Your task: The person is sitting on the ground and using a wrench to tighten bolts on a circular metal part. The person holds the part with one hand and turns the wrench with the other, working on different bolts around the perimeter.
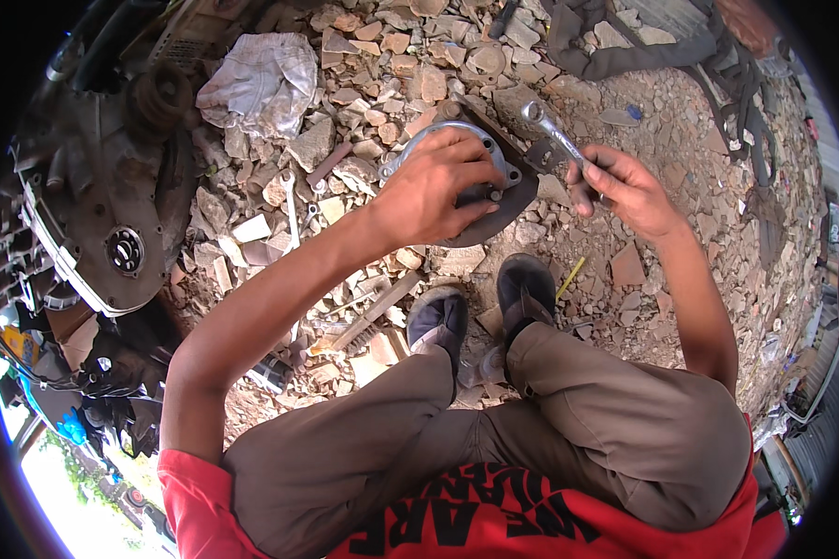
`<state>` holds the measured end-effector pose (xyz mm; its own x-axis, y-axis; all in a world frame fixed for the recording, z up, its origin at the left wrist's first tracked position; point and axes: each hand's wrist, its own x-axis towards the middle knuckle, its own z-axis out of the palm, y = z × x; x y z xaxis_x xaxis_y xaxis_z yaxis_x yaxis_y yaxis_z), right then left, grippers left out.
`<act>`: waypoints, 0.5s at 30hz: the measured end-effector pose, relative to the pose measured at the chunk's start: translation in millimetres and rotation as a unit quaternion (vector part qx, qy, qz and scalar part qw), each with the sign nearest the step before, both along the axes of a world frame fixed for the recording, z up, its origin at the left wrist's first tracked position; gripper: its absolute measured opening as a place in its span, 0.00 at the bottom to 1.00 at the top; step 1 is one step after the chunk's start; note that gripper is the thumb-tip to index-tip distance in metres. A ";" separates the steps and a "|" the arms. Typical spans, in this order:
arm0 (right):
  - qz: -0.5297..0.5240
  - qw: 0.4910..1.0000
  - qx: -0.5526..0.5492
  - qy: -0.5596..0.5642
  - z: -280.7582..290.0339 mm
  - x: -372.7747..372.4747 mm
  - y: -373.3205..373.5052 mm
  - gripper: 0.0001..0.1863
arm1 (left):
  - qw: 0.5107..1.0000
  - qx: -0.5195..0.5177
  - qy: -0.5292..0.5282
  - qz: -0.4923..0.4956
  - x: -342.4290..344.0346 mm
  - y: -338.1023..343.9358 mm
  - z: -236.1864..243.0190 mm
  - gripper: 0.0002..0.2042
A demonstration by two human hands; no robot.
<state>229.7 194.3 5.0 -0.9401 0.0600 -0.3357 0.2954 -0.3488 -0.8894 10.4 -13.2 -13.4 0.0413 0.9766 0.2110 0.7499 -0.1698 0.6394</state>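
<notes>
My left hand (435,186) is closed over a round silver metal housing (511,173) with bolt holes around its flange. Its fingers curl down onto the metal and hide much of it. Close to the fingertips a small bolt head (496,196) shows. Beneath the housing is a dark flat piece (508,216), resting on the rubble. To the right, my right hand (629,191) grips a chrome wrench (557,136) by one end between thumb and fingers. The wrench's ring end points up and left, raised apart from the housing.
Broken stone covers the ground (629,265). Another wrench (292,210) and a wooden-handled wire brush (378,310) lie left of my shoes (438,317). A large engine block (93,205) stands at the left. A whitish cloth (263,84) lies beyond, and dark fabric (643,58) at far right.
</notes>
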 end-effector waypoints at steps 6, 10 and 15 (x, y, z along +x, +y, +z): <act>-0.055 0.992 -0.109 -0.042 -26.6 24.7 -42.3 0.13 | 1.000 0.016 -0.001 0.004 3.6 0.2 -0.2 0.13; -0.145 0.957 -0.245 -0.051 -37.8 37.3 -60.5 0.13 | 1.000 0.008 0.013 0.013 6.1 2.3 0.5 0.13; -0.162 0.947 -0.270 -0.065 -48.7 46.2 -73.9 0.13 | 0.999 0.018 0.045 0.025 8.8 1.7 0.1 0.14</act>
